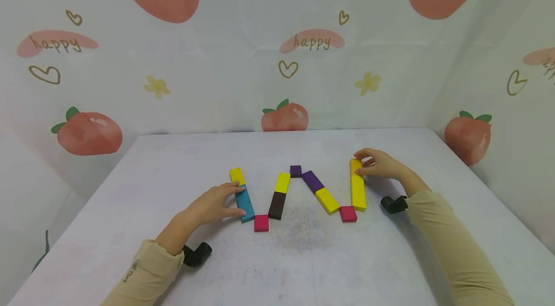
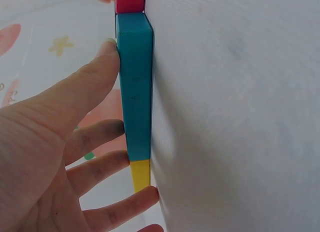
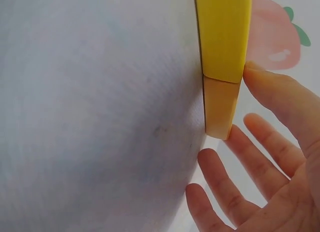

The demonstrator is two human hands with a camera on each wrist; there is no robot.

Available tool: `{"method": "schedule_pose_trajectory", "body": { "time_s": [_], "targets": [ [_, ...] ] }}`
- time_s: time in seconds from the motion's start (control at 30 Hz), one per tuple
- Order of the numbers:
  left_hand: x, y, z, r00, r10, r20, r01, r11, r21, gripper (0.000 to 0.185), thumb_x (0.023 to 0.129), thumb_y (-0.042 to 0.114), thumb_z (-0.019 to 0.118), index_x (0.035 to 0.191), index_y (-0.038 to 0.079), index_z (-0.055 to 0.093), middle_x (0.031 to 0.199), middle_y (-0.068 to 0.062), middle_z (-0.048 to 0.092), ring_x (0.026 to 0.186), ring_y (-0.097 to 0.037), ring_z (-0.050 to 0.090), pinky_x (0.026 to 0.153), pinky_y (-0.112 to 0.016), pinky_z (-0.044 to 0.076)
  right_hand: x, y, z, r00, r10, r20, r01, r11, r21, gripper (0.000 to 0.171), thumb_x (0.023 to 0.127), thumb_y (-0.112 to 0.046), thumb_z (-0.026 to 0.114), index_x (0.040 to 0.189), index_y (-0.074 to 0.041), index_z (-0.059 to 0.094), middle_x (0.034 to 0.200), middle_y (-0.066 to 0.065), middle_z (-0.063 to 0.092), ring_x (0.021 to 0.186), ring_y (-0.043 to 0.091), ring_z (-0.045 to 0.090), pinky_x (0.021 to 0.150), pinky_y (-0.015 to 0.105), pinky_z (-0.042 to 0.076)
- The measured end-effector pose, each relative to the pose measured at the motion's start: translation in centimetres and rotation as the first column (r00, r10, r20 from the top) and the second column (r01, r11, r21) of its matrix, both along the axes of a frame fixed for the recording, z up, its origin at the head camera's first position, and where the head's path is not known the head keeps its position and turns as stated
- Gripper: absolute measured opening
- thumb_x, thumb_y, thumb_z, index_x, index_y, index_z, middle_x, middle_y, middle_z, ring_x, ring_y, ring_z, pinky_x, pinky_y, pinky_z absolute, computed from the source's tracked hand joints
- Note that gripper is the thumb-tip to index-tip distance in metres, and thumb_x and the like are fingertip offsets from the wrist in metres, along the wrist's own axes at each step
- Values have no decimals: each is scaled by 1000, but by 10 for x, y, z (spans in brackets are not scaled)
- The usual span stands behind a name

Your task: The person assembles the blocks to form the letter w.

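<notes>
Flat coloured blocks form a zigzag like a W on the white table in the head view. My left hand (image 1: 212, 206) lies over its left stroke. In the left wrist view its thumb and spread fingertips touch the blue block (image 2: 135, 92) and the yellow block (image 2: 140, 174) beyond it. At the right stroke, my right hand (image 1: 381, 165) has its thumb against the side where the yellow block (image 3: 224, 34) meets the orange block (image 3: 219, 107). One fingertip reaches the orange block's far end; the other fingers are spread beyond it.
Between the hands lie a red block (image 1: 261, 223), a dark brown block (image 1: 277, 206), a small purple block (image 1: 296, 171), a longer purple block (image 1: 313, 180) and another red block (image 1: 348, 214). Black wrist devices (image 1: 197, 254) sit under both wrists. A peach-print backdrop (image 1: 225, 79) stands behind the table.
</notes>
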State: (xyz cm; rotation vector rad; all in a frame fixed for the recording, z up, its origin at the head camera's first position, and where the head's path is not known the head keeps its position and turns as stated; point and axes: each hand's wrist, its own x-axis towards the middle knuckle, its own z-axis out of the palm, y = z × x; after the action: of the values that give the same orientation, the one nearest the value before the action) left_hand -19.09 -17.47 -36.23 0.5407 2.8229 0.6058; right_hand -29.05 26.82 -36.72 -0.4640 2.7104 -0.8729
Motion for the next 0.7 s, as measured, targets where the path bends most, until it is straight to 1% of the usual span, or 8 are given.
{"method": "schedule_pose_trajectory", "body": {
  "time_s": [0.17,0.3,0.53,0.7],
  "targets": [
    [0,0,0,1000,-2,-5,2,1000,-3,65,80,36,71,134,5,50,141,-22,45,127,-42,43,104,-56,39,2,1,3,1000,-21,-2,21,1000,4,57,87,-28,65,132,0,43,135,27,45,114,41,51,94,49,50],
    [0,0,0,1000,-11,-15,11,1000,-11,65,80,36,71,134,5,50,140,-22,45,127,-42,43,104,-55,39,5,2,7,999,-36,-26,36,999,6,55,88,-26,63,131,1,43,133,27,46,114,42,51,93,50,50],
    [0,0,0,999,-35,-36,35,999,-17,66,80,37,71,133,4,50,140,-22,45,128,-42,43,104,-55,39,9,4,8,998,-27,-63,28,1000,12,50,90,-23,61,129,3,45,130,28,49,112,41,52,93,51,50],
    [-1,0,0,999,-35,-36,34,999,-26,67,80,37,71,134,4,49,140,-22,45,127,-42,43,103,-56,39,10,5,8,996,-32,-79,33,999,16,49,90,-23,61,129,2,46,129,27,50,112,41,53,94,52,49]
  ]
}}
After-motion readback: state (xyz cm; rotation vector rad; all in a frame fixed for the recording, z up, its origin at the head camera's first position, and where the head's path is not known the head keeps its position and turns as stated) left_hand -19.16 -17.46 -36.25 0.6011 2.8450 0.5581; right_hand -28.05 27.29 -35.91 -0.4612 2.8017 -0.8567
